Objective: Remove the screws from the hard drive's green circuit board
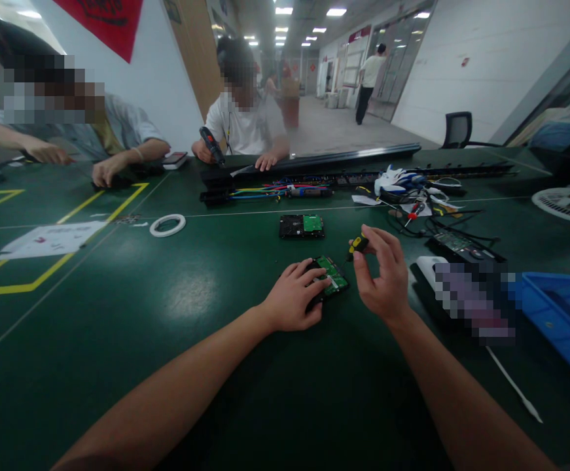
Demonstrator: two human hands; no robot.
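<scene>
**Left hand pinning a hard drive, right hand pinching a small screwdriver**

A dark green table (167, 314) is stretching out under both forearms, with yellow tape lines (29, 284) running across it far out beyond the left hand. The room behind is opening into a long, brightly lit corridor with white walls. Two co-workers are sitting at the far edge, one of them gripping a power driver (213, 145) beside a long black chassis (314, 162) with coloured wires (269, 191) spilling from it.

The left hand (294, 297) is lying palm down, fingers spread narrowly, pressing on the near edge of a hard drive (332, 275) whose green circuit board is facing up. The right hand (383, 275) is hovering just beside it, raised off the table, with thumb and forefinger pinching a small yellow-and-black screwdriver (359, 244) and the other fingers curling loosely.

The drive is sitting between the two hands, touching the left fingers and just below the screwdriver. A second hard drive (302, 226) is resting a little past both hands. A white tape roll (167, 224) and some papers (49, 239) are lying well out to the left; a blue tray (564, 314) and a thin white stick (513, 386) are lying out to the right of the right hand.
</scene>
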